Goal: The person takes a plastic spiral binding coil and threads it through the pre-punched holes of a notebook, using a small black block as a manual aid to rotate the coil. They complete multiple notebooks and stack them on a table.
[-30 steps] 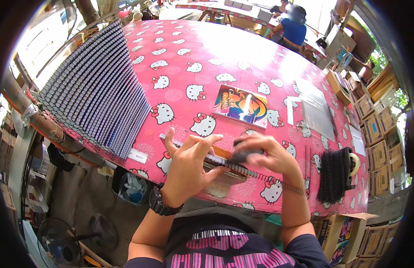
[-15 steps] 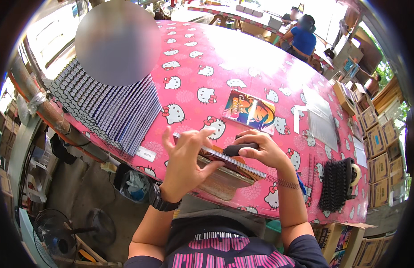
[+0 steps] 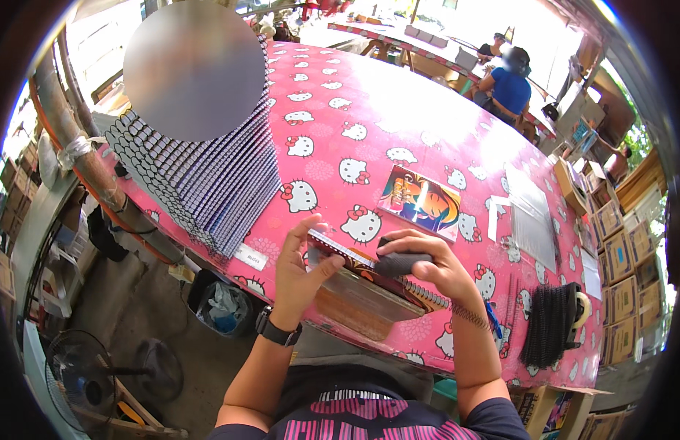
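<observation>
My left hand grips the near left end of a spiral-bound notebook held at the table's front edge. Along the notebook's wire spine my right hand holds a dark grey cylinder-shaped tool. A coiled band sits on my right wrist and a black watch on my left. Beyond my hands a colourful notebook cover lies flat on the pink cartoon-cat tablecloth.
A long fanned stack of spiral notebooks fills the table's left side. Black binding coils and clear sheets lie at right, beside cardboard boxes. A person in blue sits far back. A bin and fan stand below.
My head has shifted, so the table sits differently in view. My left fingers, spread before, have closed onto the notebook's end. My right hand has slid the dark tool along the spine.
</observation>
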Available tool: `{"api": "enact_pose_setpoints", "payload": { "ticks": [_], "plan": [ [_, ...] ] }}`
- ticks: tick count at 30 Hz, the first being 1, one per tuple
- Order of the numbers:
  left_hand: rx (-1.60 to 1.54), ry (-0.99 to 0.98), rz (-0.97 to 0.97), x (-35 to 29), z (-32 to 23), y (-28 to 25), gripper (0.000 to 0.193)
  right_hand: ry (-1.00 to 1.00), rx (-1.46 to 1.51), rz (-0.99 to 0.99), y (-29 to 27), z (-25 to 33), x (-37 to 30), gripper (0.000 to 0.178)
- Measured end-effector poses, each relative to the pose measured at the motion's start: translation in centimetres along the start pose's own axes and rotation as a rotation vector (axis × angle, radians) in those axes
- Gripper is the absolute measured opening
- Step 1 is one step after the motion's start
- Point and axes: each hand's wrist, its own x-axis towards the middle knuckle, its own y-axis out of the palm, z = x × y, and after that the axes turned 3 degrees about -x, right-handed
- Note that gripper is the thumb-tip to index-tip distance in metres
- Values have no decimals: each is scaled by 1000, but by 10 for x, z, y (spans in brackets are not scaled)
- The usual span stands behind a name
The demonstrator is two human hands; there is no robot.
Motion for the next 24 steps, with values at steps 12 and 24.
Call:
{"api": "enact_pose_setpoints", "payload": {
  "ticks": [12, 24],
  "plan": [
    [-253, -167, -83, -1, 7, -1, 42, 169, -270, 44, -4, 1, 27, 80],
    [-384, -172, -124, -1, 11, -3, 35, -106, 164, 188, 6, -1, 46, 50]
  ]
}}
